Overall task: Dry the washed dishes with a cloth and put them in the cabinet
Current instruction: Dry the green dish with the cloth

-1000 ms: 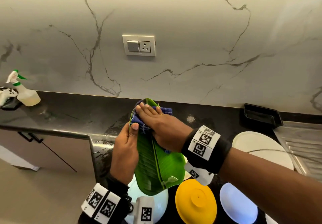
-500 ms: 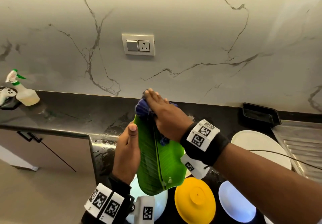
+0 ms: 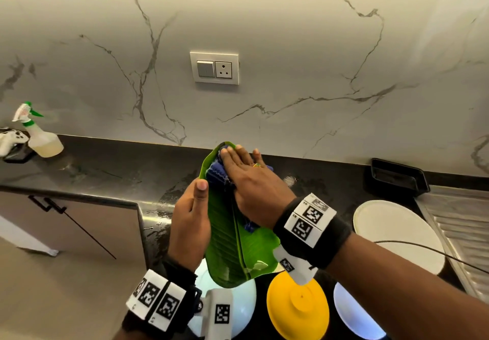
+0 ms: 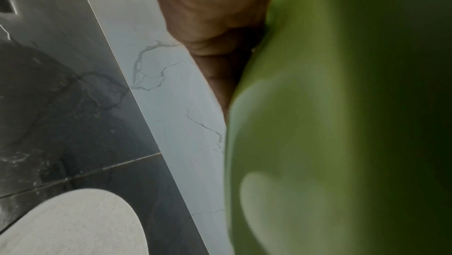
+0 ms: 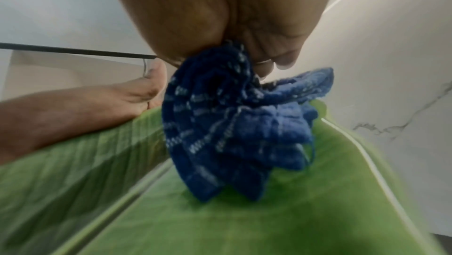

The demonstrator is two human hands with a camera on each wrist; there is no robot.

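A green leaf-shaped plate (image 3: 232, 247) is held tilted above the black counter (image 3: 105, 170). My left hand (image 3: 189, 220) grips its left edge, thumb on the ribbed face and fingers behind it. My right hand (image 3: 251, 180) holds a bunched blue cloth (image 3: 215, 174) and presses it on the plate's far tip. In the right wrist view the cloth (image 5: 232, 123) hangs from under my palm onto the plate (image 5: 269, 220). The left wrist view shows the plate's green underside (image 4: 330, 123) against my left hand (image 4: 212, 17).
Below the plate lie a yellow dish (image 3: 297, 305), two pale blue plates (image 3: 354, 316) and a white plate (image 3: 397, 233). A black tray (image 3: 397, 178) and a steel drainboard (image 3: 460, 223) are at the right. A spray bottle (image 3: 42, 138) stands far left, above a cabinet door (image 3: 66, 223).
My right hand has slid the cloth up the plate to its far tip. The left hand keeps its grip on the plate's edge.
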